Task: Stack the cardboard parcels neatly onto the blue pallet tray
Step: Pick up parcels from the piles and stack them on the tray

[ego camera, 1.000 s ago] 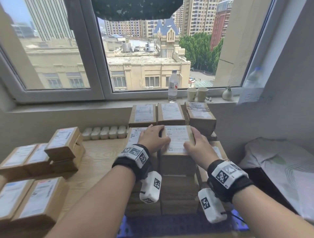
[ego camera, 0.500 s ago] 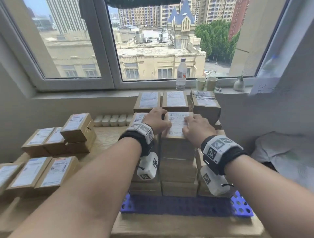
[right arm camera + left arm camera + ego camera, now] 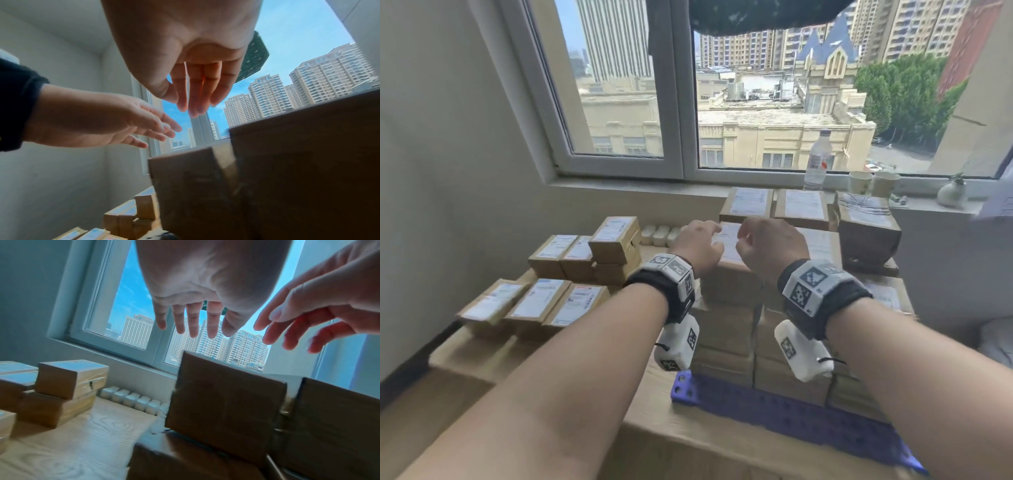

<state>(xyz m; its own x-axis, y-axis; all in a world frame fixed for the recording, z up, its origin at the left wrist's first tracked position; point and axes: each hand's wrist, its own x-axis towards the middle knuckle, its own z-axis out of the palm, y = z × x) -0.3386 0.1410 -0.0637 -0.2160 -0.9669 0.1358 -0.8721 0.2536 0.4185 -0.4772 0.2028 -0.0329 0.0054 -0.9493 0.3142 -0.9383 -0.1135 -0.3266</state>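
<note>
Just below both hands, the stacked parcels [image 3: 732, 301] stand in brown cardboard columns on the blue pallet tray [image 3: 791, 416], a flat perforated plastic slab on the pale wood-grain bench [image 3: 482, 356]. The left hand [image 3: 698, 245] hovers above the top of the stack with fingers [image 3: 193, 321] straight and spread; it holds nothing. The right hand [image 3: 770, 246] hovers beside it, fingers [image 3: 197, 91] extended and close together in the wrist view, likewise holding nothing. Whether either hand touches the topmost label cannot be told from the head view; both wrist views show air between fingertips and cardboard.

Beyond the hands, three parcels top the rear row: two level ones [image 3: 774, 209] with white labels, and a third [image 3: 866, 229], tilted, at the right end.

To the left of the left hand, loose parcels [image 3: 582, 253] wait on the bench: five in the far cluster, one of them stacked on another, and three [image 3: 534, 305] side by side nearer the wrist. Each is a rectangular box with a white printed label and glossy tape.

Beyond the left hand, small white rounded blocks [image 3: 661, 234] line the wall; six show in the left wrist view.

On the windowsill past the right hand stand one clear plastic bottle [image 3: 816, 161], two paper cups [image 3: 873, 183] and one small rounded white vase [image 3: 950, 193].
</note>
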